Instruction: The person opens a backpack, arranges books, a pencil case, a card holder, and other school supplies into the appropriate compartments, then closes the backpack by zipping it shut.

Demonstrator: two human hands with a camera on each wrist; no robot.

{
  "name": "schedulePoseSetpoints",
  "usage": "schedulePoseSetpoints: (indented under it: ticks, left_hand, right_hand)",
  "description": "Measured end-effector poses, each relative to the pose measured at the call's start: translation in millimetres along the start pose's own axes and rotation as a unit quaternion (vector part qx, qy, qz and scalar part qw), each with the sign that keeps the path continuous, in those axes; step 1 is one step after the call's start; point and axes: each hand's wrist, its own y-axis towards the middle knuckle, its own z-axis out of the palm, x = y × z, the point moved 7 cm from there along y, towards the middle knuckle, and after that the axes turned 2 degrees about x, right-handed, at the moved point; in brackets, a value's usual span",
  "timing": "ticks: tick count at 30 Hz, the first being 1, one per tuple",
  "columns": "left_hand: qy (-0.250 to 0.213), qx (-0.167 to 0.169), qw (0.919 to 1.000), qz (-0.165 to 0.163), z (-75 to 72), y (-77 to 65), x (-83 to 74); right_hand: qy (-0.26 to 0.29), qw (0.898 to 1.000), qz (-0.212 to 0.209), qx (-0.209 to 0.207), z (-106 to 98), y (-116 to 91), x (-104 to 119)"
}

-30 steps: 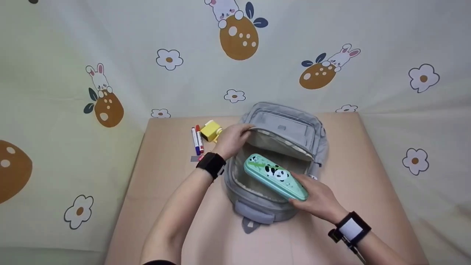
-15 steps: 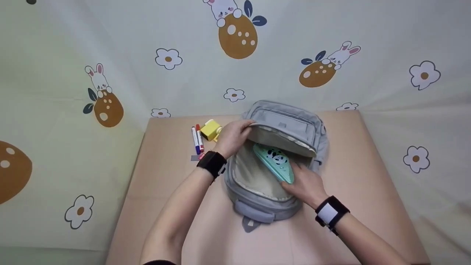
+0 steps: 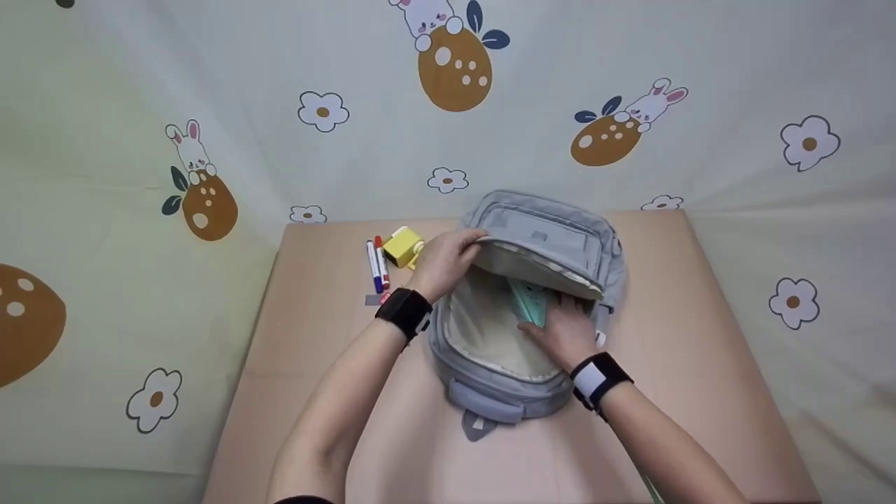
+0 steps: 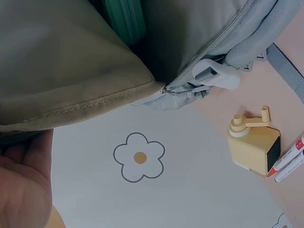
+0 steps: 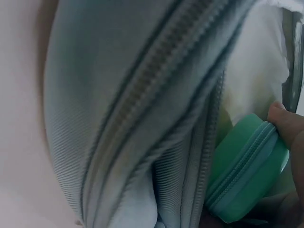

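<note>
A grey backpack (image 3: 490,402) lies unzipped on the table, its pale lining showing. My left hand (image 3: 448,260) pinches the edge of its front flap and keeps it lifted. Inside the opening, my right hand (image 3: 565,329) grips a mint-green zippered pencil case (image 3: 530,304) by its near end. The far end of the case is hidden under the flap. In the right wrist view the thumb lies against the end of the pencil case (image 5: 247,166), beside its zipper. The left wrist view shows part of the green case (image 4: 126,21) deep in the bag.
Left of the backpack are a yellow hand-crank pencil sharpener (image 3: 402,246), a blue marker (image 3: 374,267), a red marker (image 3: 382,263) and a small grey-and-pink item (image 3: 376,299). A patterned curtain (image 3: 364,161) stands behind the table (image 3: 301,336).
My right hand has pushed the pencil case forward and deeper into the backpack, so the flap now covers much of it. The left hand has raised the flap slightly and still holds it.
</note>
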Motion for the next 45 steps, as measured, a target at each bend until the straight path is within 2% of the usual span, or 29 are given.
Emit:
schedulePoseSetpoints:
  ticks: [6,12,17,20,22,23,26,28,29,30,32,36,38,41,45]
  left_hand:
    - [-0.001,0.006,1.0000,-0.003,2.6,-2.9,1.4]
    - [0.001,0.009,1.0000,-0.002,3.2,-3.2,3.5]
    - [0.005,0.008,0.9999,-0.007,3.0,-3.3,4.9]
    - [0.004,0.009,0.9999,-0.009,3.3,-3.8,5.3]
    - [0.002,0.012,0.9999,-0.010,3.9,-4.1,5.6]
    - [0.003,0.013,0.9999,-0.011,4.0,-4.3,5.6]
    - [0.005,0.016,0.9998,-0.011,4.4,-4.4,5.9]
    - [0.007,0.015,0.9998,-0.012,4.5,-4.3,6.2]
    - [0.008,0.015,0.9998,-0.013,4.8,-4.2,6.4]
    - [0.007,0.015,0.9998,-0.013,5.1,-4.2,6.8]
    - [0.005,0.014,0.9998,-0.015,5.2,-4.6,7.8]
    - [0.001,0.017,0.9997,-0.016,6.4,-5.5,9.4]
    - [-0.003,0.017,0.9997,-0.016,6.4,-5.9,9.4]
    - [-0.002,0.017,0.9998,-0.014,5.9,-6.1,8.1]
    - [0.002,0.022,0.9997,-0.010,5.0,-6.4,6.7]
  right_hand:
    - [-0.006,1.000,0.015,0.025,8.8,8.0,-2.3]
    - [0.034,0.997,0.031,0.058,8.7,1.6,-2.8]
    - [0.019,0.999,-0.012,0.041,-6.1,-13.2,7.3]
    - [0.011,0.997,-0.078,0.013,-23.1,-27.5,23.3]
    - [0.018,0.988,-0.150,-0.029,-41.1,-38.8,38.6]
    - [0.026,0.979,-0.191,-0.058,-52.4,-44.5,46.7]
    - [0.056,0.942,-0.294,-0.153,-91.0,-56.4,65.8]
    - [0.082,0.919,-0.325,-0.206,-114.5,-56.0,70.4]
    - [0.091,0.915,-0.325,-0.223,-123.7,-52.9,70.1]
    - [0.101,0.914,-0.317,-0.232,-130.9,-48.1,68.4]
    - [0.117,0.924,-0.283,-0.230,-138.9,-34.9,62.0]
    - [0.135,0.962,-0.183,-0.150,-131.9,-6.6,43.5]
    - [0.144,0.974,-0.144,-0.099,-123.1,3.0,36.4]
    - [0.152,0.981,-0.106,-0.051,-112.7,11.4,29.4]
    - [0.154,0.983,-0.086,-0.050,-109.4,15.7,25.6]
